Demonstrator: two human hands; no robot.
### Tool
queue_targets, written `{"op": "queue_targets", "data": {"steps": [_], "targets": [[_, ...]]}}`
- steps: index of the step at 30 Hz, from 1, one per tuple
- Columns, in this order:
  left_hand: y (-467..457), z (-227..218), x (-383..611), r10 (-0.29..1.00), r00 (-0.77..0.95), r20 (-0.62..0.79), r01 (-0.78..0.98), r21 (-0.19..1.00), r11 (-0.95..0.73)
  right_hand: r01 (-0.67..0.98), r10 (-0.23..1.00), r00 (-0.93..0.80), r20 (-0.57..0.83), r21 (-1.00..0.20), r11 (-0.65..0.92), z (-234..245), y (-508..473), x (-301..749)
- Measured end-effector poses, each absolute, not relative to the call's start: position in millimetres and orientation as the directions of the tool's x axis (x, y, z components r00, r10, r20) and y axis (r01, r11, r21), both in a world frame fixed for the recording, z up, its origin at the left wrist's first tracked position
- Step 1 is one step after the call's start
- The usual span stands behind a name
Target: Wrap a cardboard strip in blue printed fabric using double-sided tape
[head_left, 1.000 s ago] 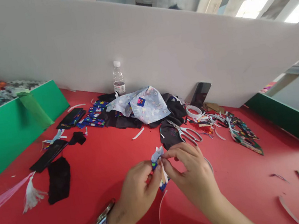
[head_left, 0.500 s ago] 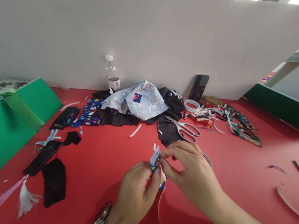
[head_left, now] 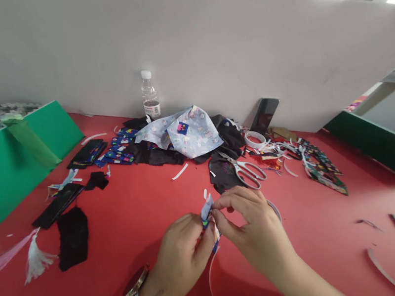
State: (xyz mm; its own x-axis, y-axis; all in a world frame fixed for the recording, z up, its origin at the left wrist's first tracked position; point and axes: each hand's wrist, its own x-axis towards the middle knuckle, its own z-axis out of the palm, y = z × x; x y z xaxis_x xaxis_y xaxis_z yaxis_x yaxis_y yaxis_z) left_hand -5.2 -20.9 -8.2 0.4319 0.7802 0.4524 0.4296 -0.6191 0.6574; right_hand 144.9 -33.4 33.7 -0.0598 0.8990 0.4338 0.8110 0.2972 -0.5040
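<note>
A small folded piece of patterned fabric (head_left: 206, 208), pale blue and dark blue, is held upright between my hands above the red table (head_left: 141, 197). My left hand (head_left: 181, 248) pinches its lower part between thumb and fingers. Thumb and forefinger of my right hand (head_left: 253, 229) are pressed together on its right edge. A thin white strip (head_left: 212, 286) curves down below the fabric. Just beyond my right hand are scissors (head_left: 248, 172), lying partly on a dark cloth piece (head_left: 221, 171). A roll of tape (head_left: 275, 210) is mostly hidden behind that hand.
Fabric scraps (head_left: 195, 133) are heaped by the grey partition (head_left: 92, 49), near a bottle (head_left: 149, 95). A phone (head_left: 265, 113) leans at the back, beside another tape roll (head_left: 255, 140). Tassels (head_left: 37, 261) and black cloth (head_left: 72, 238) lie left. Green panels (head_left: 1, 164) border the sides.
The view has shifted very slightly. Both hands stay on the fabric piece, with only a tiny movement of the fingers.
</note>
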Motion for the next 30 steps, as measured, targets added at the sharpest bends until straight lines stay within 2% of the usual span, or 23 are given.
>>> {"op": "queue_targets", "data": {"steps": [11,21,30], "targets": [[-22.8,-7.1,-5.9,0.792,0.432,0.431,0.421,0.681,-0.6,0.784,0.916,-0.056,0.398,-0.55,0.287,34.0,-32.3,146.9],[-22.6,-6.3,-6.7,0.756,0.437,0.488,0.438,0.619,-0.652,0.74,0.952,-0.024,0.305,-0.635,0.222,36.4,-32.0,146.9],[-23.8,-8.1,-6.5,0.736,0.443,0.512,0.458,0.576,-0.677,0.739,0.947,-0.017,0.32,-0.634,0.227,36.1,-32.2,146.4]]}}
